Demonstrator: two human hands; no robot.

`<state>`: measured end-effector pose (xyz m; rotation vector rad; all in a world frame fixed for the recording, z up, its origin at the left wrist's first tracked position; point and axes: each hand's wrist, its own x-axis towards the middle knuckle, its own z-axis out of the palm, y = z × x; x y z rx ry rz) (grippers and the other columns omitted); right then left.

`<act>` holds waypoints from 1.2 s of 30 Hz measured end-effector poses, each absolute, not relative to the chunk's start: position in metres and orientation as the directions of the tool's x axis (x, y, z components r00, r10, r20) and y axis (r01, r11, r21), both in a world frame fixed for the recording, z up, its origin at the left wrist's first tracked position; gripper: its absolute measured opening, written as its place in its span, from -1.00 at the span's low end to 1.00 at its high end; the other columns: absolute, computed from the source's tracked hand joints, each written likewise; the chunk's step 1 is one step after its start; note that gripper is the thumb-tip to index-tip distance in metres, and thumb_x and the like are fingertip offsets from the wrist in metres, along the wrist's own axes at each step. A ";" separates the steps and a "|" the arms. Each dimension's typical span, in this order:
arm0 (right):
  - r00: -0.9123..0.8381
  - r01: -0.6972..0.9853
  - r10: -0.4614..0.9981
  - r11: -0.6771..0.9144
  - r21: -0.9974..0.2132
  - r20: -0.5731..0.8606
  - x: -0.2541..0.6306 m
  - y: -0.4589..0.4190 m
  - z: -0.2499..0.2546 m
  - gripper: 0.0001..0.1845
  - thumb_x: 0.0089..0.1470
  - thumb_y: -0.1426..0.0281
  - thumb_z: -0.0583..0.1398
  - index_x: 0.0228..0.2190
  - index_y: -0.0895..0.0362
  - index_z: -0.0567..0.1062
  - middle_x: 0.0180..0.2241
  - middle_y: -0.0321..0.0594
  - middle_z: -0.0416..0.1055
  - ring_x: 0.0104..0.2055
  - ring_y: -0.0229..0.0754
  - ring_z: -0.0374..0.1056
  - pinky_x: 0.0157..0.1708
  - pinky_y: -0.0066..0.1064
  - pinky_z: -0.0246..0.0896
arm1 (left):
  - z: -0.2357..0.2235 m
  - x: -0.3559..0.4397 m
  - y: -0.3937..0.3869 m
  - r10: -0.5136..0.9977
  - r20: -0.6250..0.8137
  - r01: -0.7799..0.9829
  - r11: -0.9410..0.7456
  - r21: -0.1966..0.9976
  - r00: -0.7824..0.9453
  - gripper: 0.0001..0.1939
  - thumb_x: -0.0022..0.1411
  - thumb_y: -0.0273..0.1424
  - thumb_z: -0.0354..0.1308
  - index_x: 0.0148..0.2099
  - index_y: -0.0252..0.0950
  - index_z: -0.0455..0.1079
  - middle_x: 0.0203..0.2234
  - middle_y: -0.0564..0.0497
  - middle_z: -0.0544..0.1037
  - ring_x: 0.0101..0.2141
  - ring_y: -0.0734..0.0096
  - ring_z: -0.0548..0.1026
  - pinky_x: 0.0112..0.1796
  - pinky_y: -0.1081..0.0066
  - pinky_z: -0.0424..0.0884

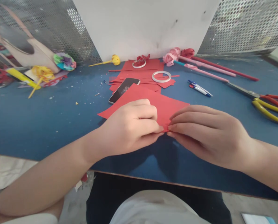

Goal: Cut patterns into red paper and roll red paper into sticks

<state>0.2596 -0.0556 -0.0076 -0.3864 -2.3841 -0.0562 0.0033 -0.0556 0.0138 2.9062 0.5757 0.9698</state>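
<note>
A red paper sheet [148, 99] is held over the blue table, its near corner pinched between both hands. My left hand [134, 124] is closed, thumb and forefinger gripping that corner from the left. From the right, my right hand [208, 133] pinches the same corner, its fingertips almost touching those of the left. The near edge looks narrowly folded or rolled at the fingertips, though the fingers hide most of it. Behind the sheet, and partly covered by it, lies a dark-screened phone [125, 89].
Red paper strips and sheets [139, 74] lie behind the phone with two tape rolls [161, 77]. Pens [200, 88] and scissors [257, 96] are to the right. Paper flowers on sticks [171, 56] lie at the back; a handbag [31, 53] stands at the left.
</note>
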 end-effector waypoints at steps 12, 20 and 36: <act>-0.693 0.276 0.217 0.961 -0.024 0.687 0.262 -0.056 -0.009 -0.92 0.23 0.59 0.36 -0.23 0.23 0.59 -0.26 -0.09 0.63 -0.18 -0.07 0.56 -0.07 -0.16 0.55 | 0.008 0.006 -0.056 0.398 0.571 0.344 -0.916 0.206 0.718 -0.95 0.34 -0.56 0.30 -0.20 -0.40 0.61 -0.35 -0.08 0.57 -0.34 0.42 0.40 -0.26 0.35 0.42; -0.700 0.284 0.228 0.958 -0.029 0.676 0.264 -0.056 -0.010 -0.91 0.25 0.58 0.35 -0.19 0.23 0.60 -0.25 -0.11 0.63 -0.15 -0.06 0.54 -0.06 -0.15 0.54 | 0.008 0.004 -0.058 0.423 0.566 0.348 -0.906 0.242 0.708 -0.95 0.33 -0.58 0.30 -0.17 -0.40 0.60 -0.33 -0.05 0.57 -0.32 0.45 0.42 -0.23 0.40 0.43; -0.722 0.274 0.260 0.958 -0.079 0.641 0.263 -0.054 -0.013 -0.97 0.29 0.53 0.33 -0.21 0.21 0.58 -0.24 -0.07 0.61 -0.17 -0.05 0.53 -0.10 -0.15 0.51 | 0.005 0.005 -0.056 0.412 0.580 0.313 -0.911 0.268 0.702 -0.93 0.30 -0.54 0.36 -0.28 -0.39 0.57 -0.39 -0.06 0.57 -0.35 0.43 0.43 -0.30 0.35 0.42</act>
